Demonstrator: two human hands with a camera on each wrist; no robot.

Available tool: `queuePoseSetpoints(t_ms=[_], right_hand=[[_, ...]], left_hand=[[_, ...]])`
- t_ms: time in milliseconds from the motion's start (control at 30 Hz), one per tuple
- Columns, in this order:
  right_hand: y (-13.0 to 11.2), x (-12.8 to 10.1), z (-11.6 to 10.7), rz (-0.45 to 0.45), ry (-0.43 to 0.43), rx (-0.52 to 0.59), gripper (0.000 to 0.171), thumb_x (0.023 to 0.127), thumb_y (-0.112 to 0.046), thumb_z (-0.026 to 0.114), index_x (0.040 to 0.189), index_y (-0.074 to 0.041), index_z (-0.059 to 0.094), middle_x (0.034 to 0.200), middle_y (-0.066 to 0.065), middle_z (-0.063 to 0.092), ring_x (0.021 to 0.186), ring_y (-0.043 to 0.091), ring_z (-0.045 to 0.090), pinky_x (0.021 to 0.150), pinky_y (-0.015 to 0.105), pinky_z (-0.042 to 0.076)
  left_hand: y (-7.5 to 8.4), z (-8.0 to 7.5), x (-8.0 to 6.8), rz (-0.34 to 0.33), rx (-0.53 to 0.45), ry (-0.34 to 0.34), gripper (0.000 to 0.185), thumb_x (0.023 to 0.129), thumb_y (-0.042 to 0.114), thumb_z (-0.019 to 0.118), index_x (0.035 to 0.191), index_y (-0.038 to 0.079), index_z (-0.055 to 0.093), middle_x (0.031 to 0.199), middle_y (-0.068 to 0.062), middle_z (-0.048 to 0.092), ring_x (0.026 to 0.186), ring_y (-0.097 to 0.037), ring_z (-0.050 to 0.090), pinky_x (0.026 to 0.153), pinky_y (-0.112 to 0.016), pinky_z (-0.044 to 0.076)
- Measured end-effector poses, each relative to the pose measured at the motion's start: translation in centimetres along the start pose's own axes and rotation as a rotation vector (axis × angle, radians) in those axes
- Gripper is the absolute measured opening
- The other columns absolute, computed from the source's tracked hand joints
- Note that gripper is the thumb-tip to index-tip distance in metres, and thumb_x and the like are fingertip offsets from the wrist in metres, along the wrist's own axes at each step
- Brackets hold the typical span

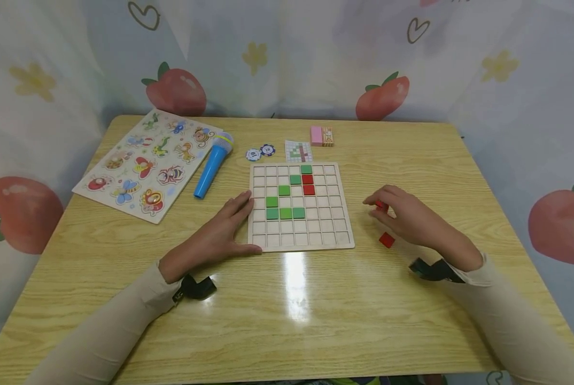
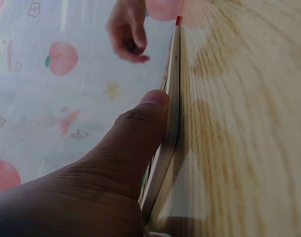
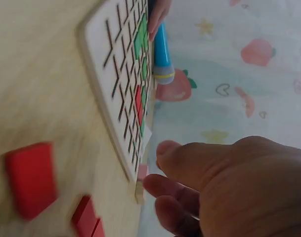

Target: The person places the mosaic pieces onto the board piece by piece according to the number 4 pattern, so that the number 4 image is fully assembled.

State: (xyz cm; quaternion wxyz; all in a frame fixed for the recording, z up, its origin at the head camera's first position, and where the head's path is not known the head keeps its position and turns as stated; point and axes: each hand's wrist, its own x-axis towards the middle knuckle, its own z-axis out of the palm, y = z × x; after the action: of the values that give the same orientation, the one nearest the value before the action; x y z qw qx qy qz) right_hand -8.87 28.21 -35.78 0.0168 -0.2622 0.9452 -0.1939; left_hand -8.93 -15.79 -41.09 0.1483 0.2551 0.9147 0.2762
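Observation:
A pale wooden grid board [image 1: 322,227] lies on the table in front of me, with several green tiles [image 1: 285,213] and two red tiles [image 1: 308,184] set in its squares. My left hand [image 1: 215,230] rests at the board's left side, fingers along that edge and thumb by the near left corner; the left wrist view shows the thumb [image 2: 135,128] against the board's rim. Right of the board, my right hand [image 1: 404,216] hovers over loose red tiles [image 3: 85,217], thumb and fingertips apart. Another loose red tile [image 1: 387,239] lies nearer me. No tile shows in its fingers.
Behind the board lie a small pattern card [image 1: 297,151], two round chips [image 1: 254,154] and a pink box [image 1: 317,136]. To the left are a blue toy microphone [image 1: 211,168] and an insect picture board [image 1: 142,149]. A printed curtain [image 1: 287,64] hangs behind the table.

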Motion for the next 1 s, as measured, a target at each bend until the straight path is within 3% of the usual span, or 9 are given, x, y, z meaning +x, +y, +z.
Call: queuePoseSetpoints(t_ms=[167,333,700,1000], right_hand=[[0.6,-3.8,0.3,0.029,-0.026,0.008,0.026,0.096,-0.012,0.080,0.122,-0.011,0.073,0.104,-0.004,0.066,0.087,0.005,0.056,0.071,0.024,0.053],[0.6,-5.7,1.0,0.012,-0.044,0.017,0.034,0.092,-0.013,0.085,0.124,-0.011,0.073,0.106,-0.004,0.064,0.090,0.005,0.057,0.078,0.027,0.056],[1.4,-7.2,2.1,-0.055,0.019,0.007,0.035,0.089,-0.001,0.084,0.123,-0.009,0.075,0.117,0.003,0.064,0.085,0.003,0.051,0.069,0.021,0.049],[1.8,-7.1,3.0,-0.039,0.099,-0.001,0.030,0.086,0.001,0.085,0.114,-0.010,0.079,0.109,0.000,0.065,0.084,0.001,0.051,0.068,0.021,0.050]], left_hand=[[-0.2,-0.1,-0.1,-0.001,0.001,0.005,0.121,0.085,0.060,0.085,0.171,0.008,0.017,0.183,-0.005,0.003,0.170,-0.035,0.006,0.135,-0.058,0.023],[-0.2,-0.1,-0.2,-0.008,-0.010,-0.001,0.121,0.085,0.059,0.086,0.172,0.009,0.017,0.183,-0.004,0.003,0.170,-0.035,0.005,0.135,-0.059,0.021],[0.1,0.1,0.1,-0.012,-0.003,-0.010,0.121,0.085,0.061,0.085,0.172,0.011,0.018,0.183,-0.003,0.003,0.170,-0.034,0.005,0.134,-0.058,0.024],[0.1,0.0,0.0,-0.013,-0.002,-0.008,0.120,0.086,0.059,0.085,0.172,0.009,0.018,0.183,-0.006,0.004,0.170,-0.037,0.005,0.134,-0.060,0.022]])
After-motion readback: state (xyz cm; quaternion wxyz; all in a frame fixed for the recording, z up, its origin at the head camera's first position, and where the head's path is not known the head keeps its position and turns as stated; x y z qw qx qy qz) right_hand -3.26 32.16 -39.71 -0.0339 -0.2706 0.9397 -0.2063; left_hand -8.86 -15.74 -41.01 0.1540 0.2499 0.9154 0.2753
